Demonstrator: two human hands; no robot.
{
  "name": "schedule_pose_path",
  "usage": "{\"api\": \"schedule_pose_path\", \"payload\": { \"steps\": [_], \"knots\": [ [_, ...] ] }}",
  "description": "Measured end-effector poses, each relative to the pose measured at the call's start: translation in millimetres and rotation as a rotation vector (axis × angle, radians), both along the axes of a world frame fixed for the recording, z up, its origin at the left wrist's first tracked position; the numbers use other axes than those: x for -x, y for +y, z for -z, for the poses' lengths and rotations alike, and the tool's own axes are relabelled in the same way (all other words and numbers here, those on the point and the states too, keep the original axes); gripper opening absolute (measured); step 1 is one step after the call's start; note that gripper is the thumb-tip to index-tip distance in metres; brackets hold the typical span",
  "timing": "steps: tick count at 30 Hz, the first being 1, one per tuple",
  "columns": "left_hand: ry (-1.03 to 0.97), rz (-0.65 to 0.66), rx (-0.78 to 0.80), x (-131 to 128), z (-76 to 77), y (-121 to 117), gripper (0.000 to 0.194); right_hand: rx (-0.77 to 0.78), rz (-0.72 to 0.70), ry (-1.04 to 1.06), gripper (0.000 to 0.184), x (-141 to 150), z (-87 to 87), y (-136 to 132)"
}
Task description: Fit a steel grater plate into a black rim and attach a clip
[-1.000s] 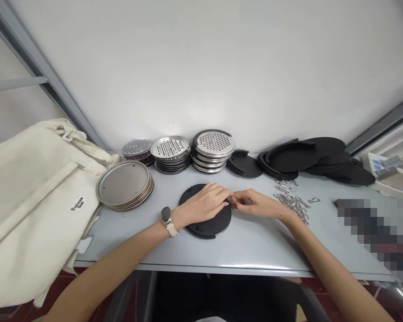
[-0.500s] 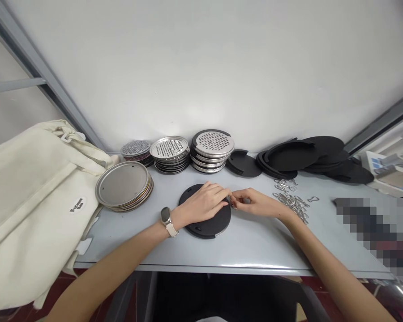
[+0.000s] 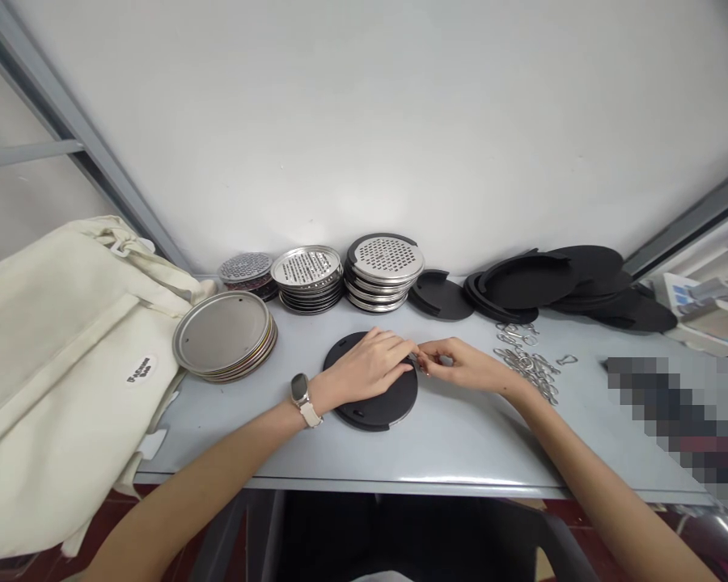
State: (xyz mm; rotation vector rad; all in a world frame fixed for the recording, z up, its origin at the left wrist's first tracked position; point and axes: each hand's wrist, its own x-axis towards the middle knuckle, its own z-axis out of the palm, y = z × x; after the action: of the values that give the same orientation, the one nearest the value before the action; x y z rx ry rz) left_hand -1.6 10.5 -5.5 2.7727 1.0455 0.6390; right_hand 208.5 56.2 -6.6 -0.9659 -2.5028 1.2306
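Cream bag [image 3: 66, 372] at left, over the table's [image 3: 461, 449] edge. Black disc [image 3: 394, 408] lies on the table, in front of the perforated metal disc stack [image 3: 388, 260]. Your left hand [image 3: 367, 370] rests over the disc; your right hand [image 3: 458, 365] is at its right rim, fingertips pinched together with your left's. Can't tell what either grasps. Small metal clips [image 3: 531, 368] lie right of your right hand.
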Motion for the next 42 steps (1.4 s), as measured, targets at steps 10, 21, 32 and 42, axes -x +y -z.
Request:
{"api": "schedule_pose_path", "payload": {
  "steps": [10, 21, 32, 42],
  "knots": [
    [-0.027, -0.005, 0.002, 0, 0.8, -1, 0.016, -0.025, 0.021, 0.001, 0.027, 1, -2.0, -1],
    [-0.063, -0.008, 0.032, 0, -0.5, -1, 0.017, -0.026, 0.012, -0.006, 0.035, 0, -2.1, 0],
    [-0.242, 0.002, 0.188, 0, 3.0, 5, 0.020, 0.006, -0.006, -0.019, 0.038, 1, -3.5, -2],
    [-0.354, -0.006, 0.309, 2, 6.4, 10, 0.020, -0.021, -0.016, -0.028, 0.037, -2, 0.6, 0]
  ]
}}
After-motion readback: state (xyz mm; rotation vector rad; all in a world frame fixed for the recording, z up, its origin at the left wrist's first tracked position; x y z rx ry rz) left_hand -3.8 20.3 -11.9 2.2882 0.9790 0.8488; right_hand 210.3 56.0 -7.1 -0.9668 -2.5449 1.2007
